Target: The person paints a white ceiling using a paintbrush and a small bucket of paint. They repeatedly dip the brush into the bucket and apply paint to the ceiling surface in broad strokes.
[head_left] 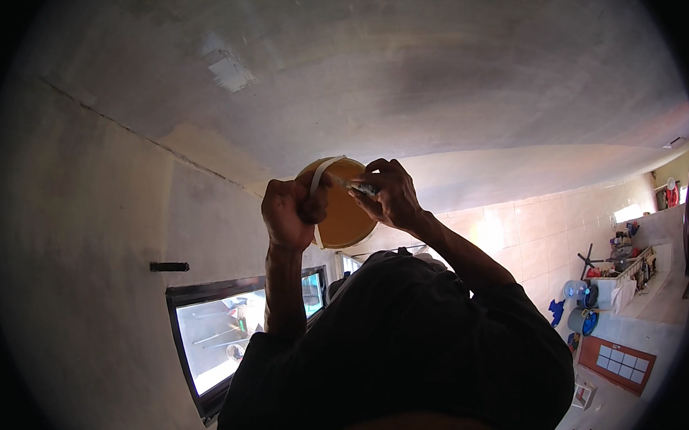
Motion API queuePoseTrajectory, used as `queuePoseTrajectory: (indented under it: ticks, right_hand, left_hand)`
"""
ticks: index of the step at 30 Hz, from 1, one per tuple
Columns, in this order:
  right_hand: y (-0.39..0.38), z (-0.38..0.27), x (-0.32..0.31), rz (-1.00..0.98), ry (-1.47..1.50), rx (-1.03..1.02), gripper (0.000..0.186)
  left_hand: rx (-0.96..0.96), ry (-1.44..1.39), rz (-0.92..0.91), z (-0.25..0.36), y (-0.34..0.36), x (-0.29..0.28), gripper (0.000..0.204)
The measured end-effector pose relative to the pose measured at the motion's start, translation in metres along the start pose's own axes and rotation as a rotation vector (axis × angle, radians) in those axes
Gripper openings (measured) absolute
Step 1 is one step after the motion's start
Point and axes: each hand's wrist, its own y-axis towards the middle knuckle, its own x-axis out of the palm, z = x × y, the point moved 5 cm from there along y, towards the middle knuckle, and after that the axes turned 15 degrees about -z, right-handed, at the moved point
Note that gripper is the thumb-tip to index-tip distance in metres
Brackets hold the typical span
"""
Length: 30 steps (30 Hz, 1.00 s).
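Note:
Both my arms reach up to a round orange-brown disc with a white rim [348, 215] that sits where the ceiling meets the wall. My left hand [289, 211] is closed around the white rim strip on the disc's left side. My right hand [393, 194] pinches a small pale metallic piece [361, 188] against the disc's upper right edge; its exact kind is too small to tell. A dark sleeve and dark clothing [408, 348] fill the lower middle of the view and hide what lies below the disc.
A dark-framed window [224, 336] is at lower left, with a short black stub [169, 266] sticking out of the wall beside it. A white patch [228, 70] marks the ceiling. At right are a tiled wall, blue water jugs [583, 302], a cluttered counter and a red-brown panel [618, 364].

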Motion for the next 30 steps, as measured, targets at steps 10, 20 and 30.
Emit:
queuePoseTrajectory:
  ticks: [10, 20, 30]
  right_hand:
    - [0.005, 0.008, 0.025, -0.403, 0.552, 0.335, 0.02]
    - [-0.007, 0.0, 0.003, 0.087, -0.016, -0.082, 0.026]
    - [-0.037, 0.008, -0.111, 0.187, 0.489, 0.222, 0.013]
  left_hand:
    - [-0.013, 0.009, 0.021, -0.005, 0.001, -0.009, 0.055]
    - [-0.007, 0.023, 0.026, -0.005, -0.003, -0.01, 0.056]
    - [0.153, -0.098, 0.176, 0.011, -0.028, -0.013, 0.062]
